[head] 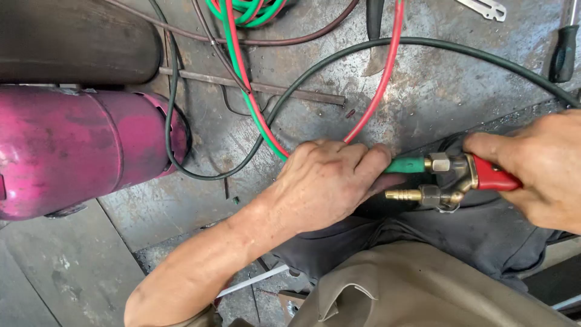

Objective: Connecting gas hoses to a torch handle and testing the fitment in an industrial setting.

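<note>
Left hand [327,184] is clamped in a fist around the green hose [404,165] right where it meets the brass torch fitting [445,178], fingers curled tight. The red hose [378,91] runs out from under that same fist toward the far side. Right hand [541,172] wraps the torch's red handle [493,177] at the right edge, thumb pressed on top. The lower brass barb [404,195] sticks out bare, just beside the left fingers. Far left, a pink gas cylinder [78,151] lies on the steel floor [436,85], with a black hose [423,43] looping past it.
</note>
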